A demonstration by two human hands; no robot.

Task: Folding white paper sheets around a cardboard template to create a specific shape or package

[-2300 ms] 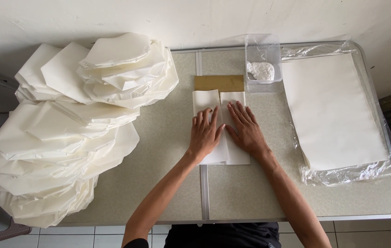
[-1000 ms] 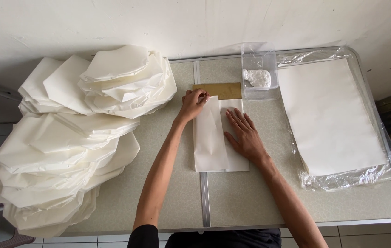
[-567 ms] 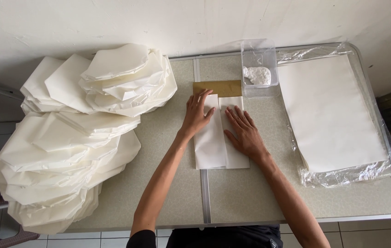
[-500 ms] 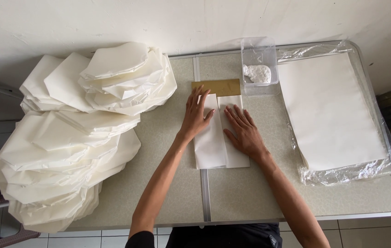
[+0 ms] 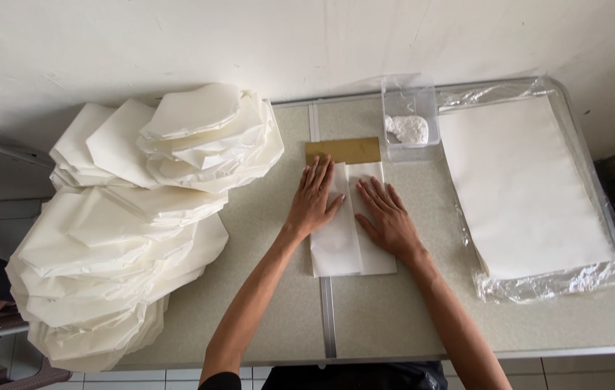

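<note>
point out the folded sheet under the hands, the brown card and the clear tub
folded sheet (image 5: pixel 343 253), head view, on its bare lower middle below the hands
brown card (image 5: pixel 343 150), head view, on the middle of its top face
clear tub (image 5: pixel 410 108), head view, on its see-through wall above the white lump

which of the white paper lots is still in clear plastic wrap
The flat stack of white sheets at the table's right end, lying on crinkled clear plastic. The folded pile on the left has no wrap.
</note>
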